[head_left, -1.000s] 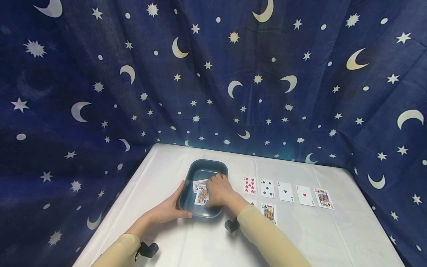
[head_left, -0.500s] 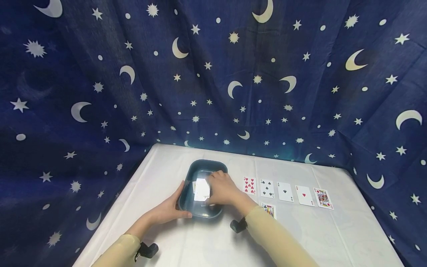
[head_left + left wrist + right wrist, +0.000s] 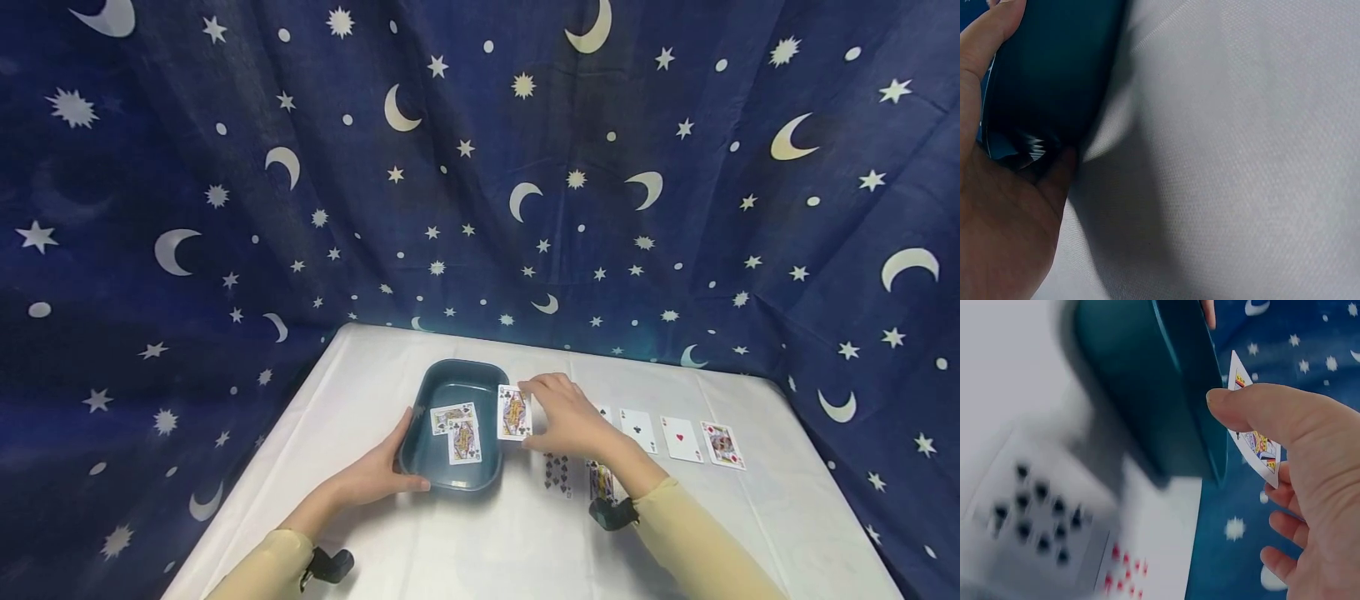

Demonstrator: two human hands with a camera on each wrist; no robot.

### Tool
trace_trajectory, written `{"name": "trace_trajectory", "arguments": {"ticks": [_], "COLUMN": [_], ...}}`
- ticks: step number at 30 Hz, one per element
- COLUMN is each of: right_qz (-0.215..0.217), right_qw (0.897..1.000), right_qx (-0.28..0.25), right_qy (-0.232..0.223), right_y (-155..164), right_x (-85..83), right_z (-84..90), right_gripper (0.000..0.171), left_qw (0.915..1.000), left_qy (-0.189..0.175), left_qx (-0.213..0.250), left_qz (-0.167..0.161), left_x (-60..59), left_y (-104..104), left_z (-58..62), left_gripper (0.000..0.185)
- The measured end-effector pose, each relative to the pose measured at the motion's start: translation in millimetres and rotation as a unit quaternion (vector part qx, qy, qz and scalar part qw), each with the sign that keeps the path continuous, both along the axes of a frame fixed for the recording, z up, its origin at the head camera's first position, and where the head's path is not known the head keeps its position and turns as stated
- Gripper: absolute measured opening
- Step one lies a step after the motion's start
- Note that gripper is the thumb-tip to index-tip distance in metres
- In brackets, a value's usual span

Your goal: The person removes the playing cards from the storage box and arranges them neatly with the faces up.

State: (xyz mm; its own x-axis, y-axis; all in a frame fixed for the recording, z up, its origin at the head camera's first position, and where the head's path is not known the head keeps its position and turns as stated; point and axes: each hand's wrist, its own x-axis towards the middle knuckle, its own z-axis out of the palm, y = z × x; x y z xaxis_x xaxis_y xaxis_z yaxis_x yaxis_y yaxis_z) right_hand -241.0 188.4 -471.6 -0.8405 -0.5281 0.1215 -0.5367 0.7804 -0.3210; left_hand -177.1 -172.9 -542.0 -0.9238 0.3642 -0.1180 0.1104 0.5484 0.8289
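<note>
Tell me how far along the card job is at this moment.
Partly done, going by the layout. Several cards already lie face up in rows on the table. In hand: the right hand pinches a face card beside the tub, which the left hand grips at its near rim. Left: two cards lie in the tub.

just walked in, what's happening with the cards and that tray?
A person sits at a white table. The left hand grips the near left corner of a dark teal tray, which holds two face-up cards. The right hand pinches a face card of clubs just above the tray's right rim. More cards lie face up in a row to the right, with two nearer the person.
</note>
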Motion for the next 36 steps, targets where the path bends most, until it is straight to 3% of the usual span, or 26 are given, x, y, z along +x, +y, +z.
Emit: {"name": "trace_trajectory", "arguments": {"ticks": [9, 16, 27, 36], "right_qz": [-0.051, -0.058, -0.072, -0.080], "right_qw": [0.999, 0.998, 0.997, 0.996], "right_qx": [0.012, 0.008, 0.028, 0.038], "right_qy": [0.013, 0.021, -0.005, -0.035], "right_y": [86.2, 136.3, 176.3, 189.6], "right_x": [18.7, 38.1, 64.4, 70.5], "right_z": [-20.6, -36.5, -53.3, -62.8], "right_gripper": [0.089, 0.087, 0.089, 0.091], "left_qw": [1.0000, 0.9998, 0.9998, 0.9998], "left_qy": [-0.006, -0.015, -0.013, -0.016], "left_qx": [-0.003, -0.006, -0.006, -0.007], "left_qz": [0.005, 0.012, 0.014, 0.010], "left_x": [2.0, 1.0, 0.0, -0.6], "left_y": [1.5, -1.3, -0.9, 0.7], "left_z": [3.1, -0.3, -3.1, -1.3], "left_gripper": [0.129, 0.130, 0.131, 0.130]}}
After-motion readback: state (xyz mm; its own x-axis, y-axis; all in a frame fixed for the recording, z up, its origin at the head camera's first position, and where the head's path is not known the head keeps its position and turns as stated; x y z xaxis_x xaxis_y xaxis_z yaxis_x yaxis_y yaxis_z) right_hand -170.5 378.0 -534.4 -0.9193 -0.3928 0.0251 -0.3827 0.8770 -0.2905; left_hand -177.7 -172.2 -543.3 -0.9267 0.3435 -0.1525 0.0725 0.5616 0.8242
